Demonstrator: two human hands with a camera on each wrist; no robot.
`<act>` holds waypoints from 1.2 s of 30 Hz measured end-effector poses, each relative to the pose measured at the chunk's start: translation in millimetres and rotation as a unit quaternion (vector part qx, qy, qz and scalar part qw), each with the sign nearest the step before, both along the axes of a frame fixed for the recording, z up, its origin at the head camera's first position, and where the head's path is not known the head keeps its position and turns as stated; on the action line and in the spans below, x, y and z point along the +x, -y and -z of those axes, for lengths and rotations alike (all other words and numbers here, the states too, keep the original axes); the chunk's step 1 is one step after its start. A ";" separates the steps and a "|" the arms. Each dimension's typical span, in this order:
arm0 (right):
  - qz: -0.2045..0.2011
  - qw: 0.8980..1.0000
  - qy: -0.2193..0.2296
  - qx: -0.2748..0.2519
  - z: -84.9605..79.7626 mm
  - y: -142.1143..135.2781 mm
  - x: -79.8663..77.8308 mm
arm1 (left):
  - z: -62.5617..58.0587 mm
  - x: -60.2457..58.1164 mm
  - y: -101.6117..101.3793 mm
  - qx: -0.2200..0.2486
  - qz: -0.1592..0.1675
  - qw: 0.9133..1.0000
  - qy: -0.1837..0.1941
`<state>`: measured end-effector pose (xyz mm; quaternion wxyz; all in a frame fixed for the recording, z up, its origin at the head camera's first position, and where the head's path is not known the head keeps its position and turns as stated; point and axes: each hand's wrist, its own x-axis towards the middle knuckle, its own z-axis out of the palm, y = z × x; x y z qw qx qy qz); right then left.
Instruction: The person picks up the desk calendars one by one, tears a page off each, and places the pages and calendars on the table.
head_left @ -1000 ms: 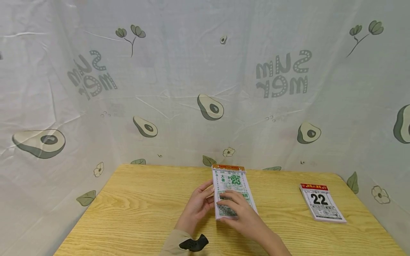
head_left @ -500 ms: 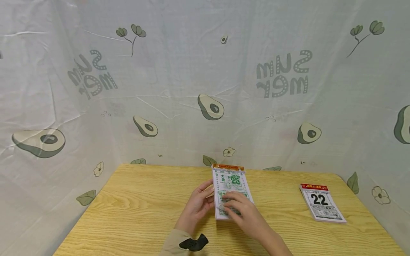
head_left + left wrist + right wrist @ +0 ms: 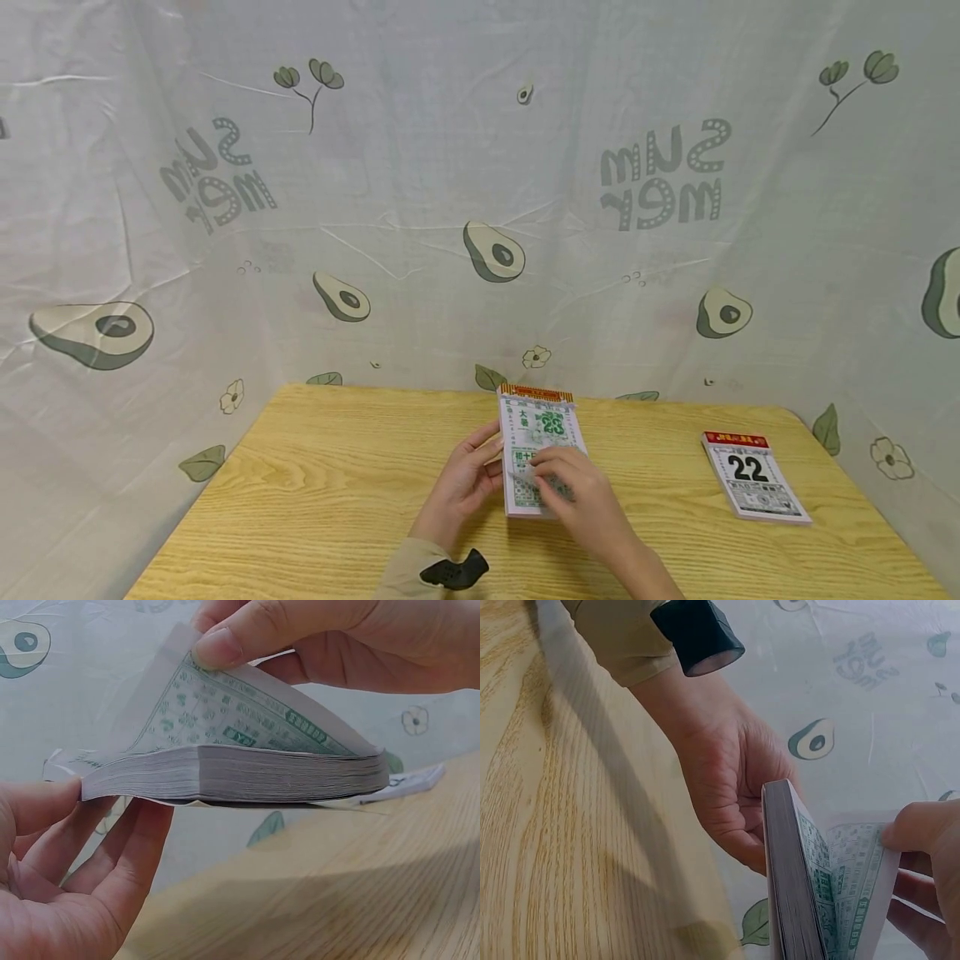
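A thick tear-off calendar [image 3: 528, 425] with green print, a "23" and a red-and-yellow header is held above the tabletop. My left hand [image 3: 465, 477] grips its left side, fingers underneath and thumb at the edge, as the left wrist view shows. With thumb and fingers, my right hand [image 3: 588, 500] pinches a lower corner of the top sheet [image 3: 232, 712]. That sheet curves up from the block of pages [image 3: 277, 776], and in the right wrist view green print shows on the page below [image 3: 817, 870]. Fingers of the right hand behind the sheet are partly hidden.
A second calendar [image 3: 753, 479] with a red header and a black "22" lies on the right of the wooden table [image 3: 360, 483]. Behind the table hangs a pale curtain [image 3: 420, 167] with avocado prints. A black band [image 3: 454, 570] sits on the left sleeve.
The right hand's spread fingers on the calendar's lower page have drawn together and now pinch the top sheet, whose corner has lifted. The left hand has stayed nearly still.
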<state>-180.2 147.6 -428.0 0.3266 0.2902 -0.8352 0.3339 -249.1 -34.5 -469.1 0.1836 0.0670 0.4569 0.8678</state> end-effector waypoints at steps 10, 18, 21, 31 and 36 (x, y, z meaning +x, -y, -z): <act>0.035 0.999 -0.014 -0.035 -5.3 -5.7 -1.1 | 2.5 -0.7 -0.1 -0.003 0.009 1.000 -0.012; 0.051 0.995 -0.064 -0.060 -12.8 -14.2 -3.3 | 2.2 -1.0 -0.5 -0.007 0.015 1.000 -0.016; 0.057 0.994 -0.071 -0.068 -14.5 -18.1 -4.3 | 2.1 -0.7 -0.5 -0.011 0.023 0.999 -0.021; 0.090 0.988 -0.084 -0.095 -18.1 -32.1 -7.1 | 0.3 0.6 -1.5 -0.017 0.031 0.999 -0.014; 0.124 0.984 -0.078 -0.103 -21.0 -40.3 -7.7 | -0.4 1.4 -2.0 -0.017 0.035 0.999 -0.012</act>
